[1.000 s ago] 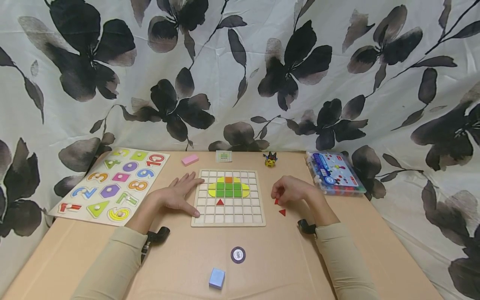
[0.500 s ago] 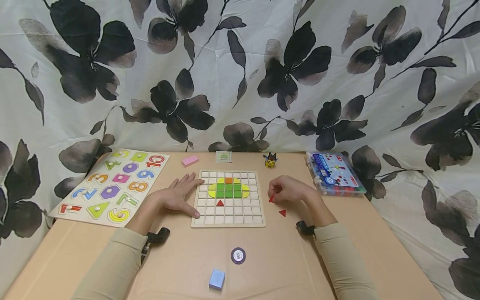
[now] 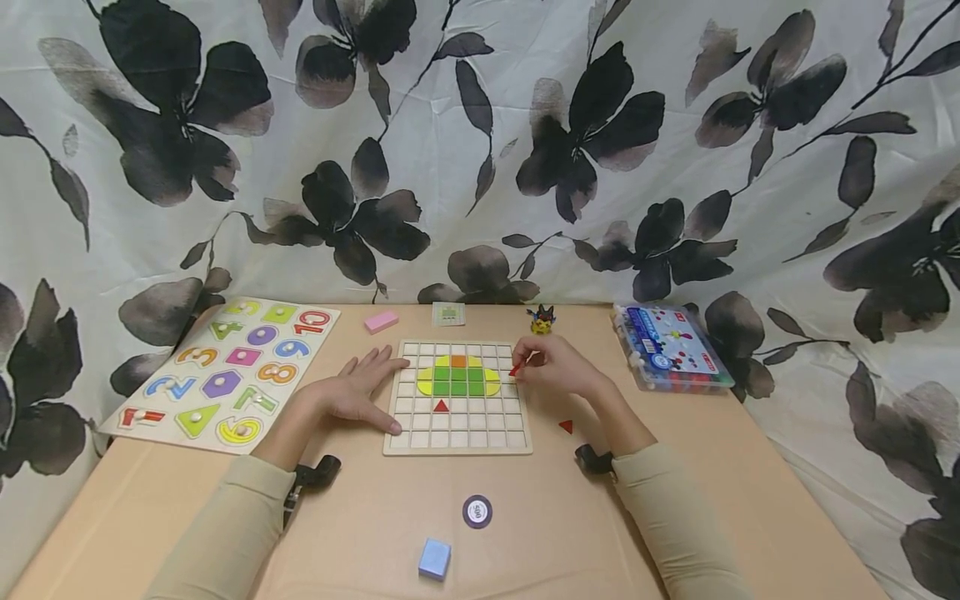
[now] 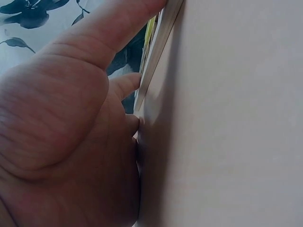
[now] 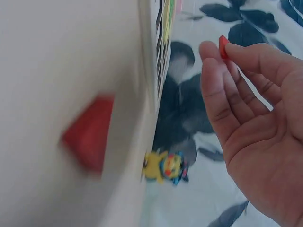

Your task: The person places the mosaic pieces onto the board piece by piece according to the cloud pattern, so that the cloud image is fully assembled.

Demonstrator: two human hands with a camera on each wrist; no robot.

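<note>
A wooden grid board (image 3: pixel 487 440) lies mid-table, bearing green squares (image 3: pixel 457 387), an orange square (image 3: pixel 457 361), yellow rounded corner pieces (image 3: pixel 424 387) and one red triangle (image 3: pixel 441 407). My left hand (image 3: pixel 348 396) rests with spread fingers at the board's left edge, thumb and fingertips touching it. Thumb and fingertip of my right hand (image 3: pixel 558 367) pinch a small red triangle (image 5: pixel 223 47) by the board's right edge. Another red triangle (image 3: pixel 566 427) lies on the table below that hand; it looms large and blurred in the right wrist view.
A number-and-shape puzzle board (image 3: pixel 172 358) lies at left. Behind the grid board sit a pink block (image 3: pixel 380 321), a small green-printed card (image 3: pixel 448 314) and a yellow figurine (image 3: pixel 541 320). A plastic case (image 3: pixel 671 350) stands right. A round chip (image 3: pixel 477 512) and blue block (image 3: pixel 434 559) lie in front.
My right hand has picked up a red triangle from the table and moved it left and away from me to the board's right edge. My left hand stays put.
</note>
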